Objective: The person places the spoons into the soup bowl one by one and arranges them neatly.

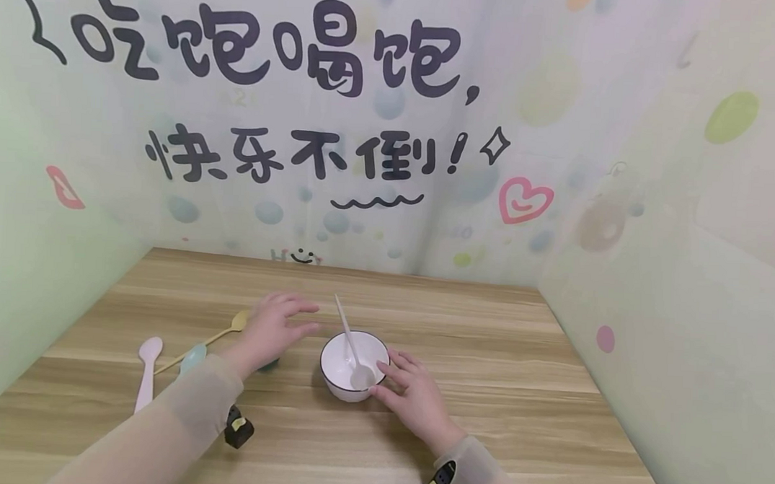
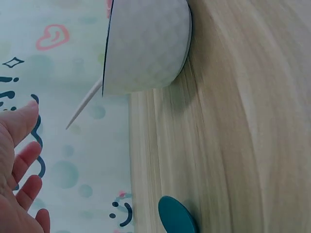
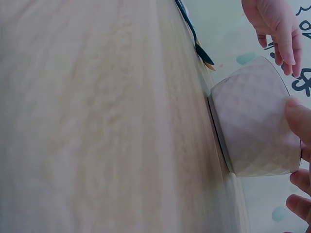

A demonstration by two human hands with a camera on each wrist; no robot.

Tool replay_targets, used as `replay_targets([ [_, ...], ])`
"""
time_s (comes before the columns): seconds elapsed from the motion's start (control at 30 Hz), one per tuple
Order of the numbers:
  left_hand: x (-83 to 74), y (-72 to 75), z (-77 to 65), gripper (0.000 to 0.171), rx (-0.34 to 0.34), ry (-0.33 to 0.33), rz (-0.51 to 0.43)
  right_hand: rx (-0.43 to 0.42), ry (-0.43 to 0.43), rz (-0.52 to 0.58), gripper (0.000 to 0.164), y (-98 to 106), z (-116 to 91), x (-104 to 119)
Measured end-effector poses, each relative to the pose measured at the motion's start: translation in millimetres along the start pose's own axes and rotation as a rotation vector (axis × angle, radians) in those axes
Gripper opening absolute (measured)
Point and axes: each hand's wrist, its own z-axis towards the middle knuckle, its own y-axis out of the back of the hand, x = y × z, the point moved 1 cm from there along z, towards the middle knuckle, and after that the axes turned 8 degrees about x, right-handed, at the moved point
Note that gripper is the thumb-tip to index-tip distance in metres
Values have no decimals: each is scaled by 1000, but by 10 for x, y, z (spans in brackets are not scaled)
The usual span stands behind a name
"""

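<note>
A white bowl (image 1: pixel 348 395) with a dark rim stands upright on the table, its outside faceted in the right wrist view. A white spoon (image 1: pixel 347 330) leans in it, bowl end down inside, handle sticking up past the far rim. My right hand (image 1: pixel 416 395) holds the bowl at its right side, thumb and fingers at the rim. To the left of the bowl my left hand (image 1: pixel 273 331) hovers with fingers spread and nothing in it. Partly hidden beneath that hand lies a dark teal spoon (image 2: pixel 177 216).
Left of the left hand lie a pink spoon (image 1: pixel 150 351), a mustard-yellow spoon (image 1: pixel 240 321) and a light blue spoon (image 1: pixel 193 356), the last partly covered by the left sleeve. Printed wall panels (image 1: pixel 427 236) border the wooden table (image 1: pixel 499 362) at the back and both sides.
</note>
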Motion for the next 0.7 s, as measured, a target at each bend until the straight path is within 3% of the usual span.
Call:
replay_targets([
  [0.17,70,51,-110,38,-13,28,-39,-1,0,-5,50,0,-1,5],
  [0.27,129,79,-187,40,14,67,-67,-2,-1,-5,49,1,0,9],
  [0.7,386,202,-517,48,17,152,-82,13,-19,0,50,-1,4,7],
])
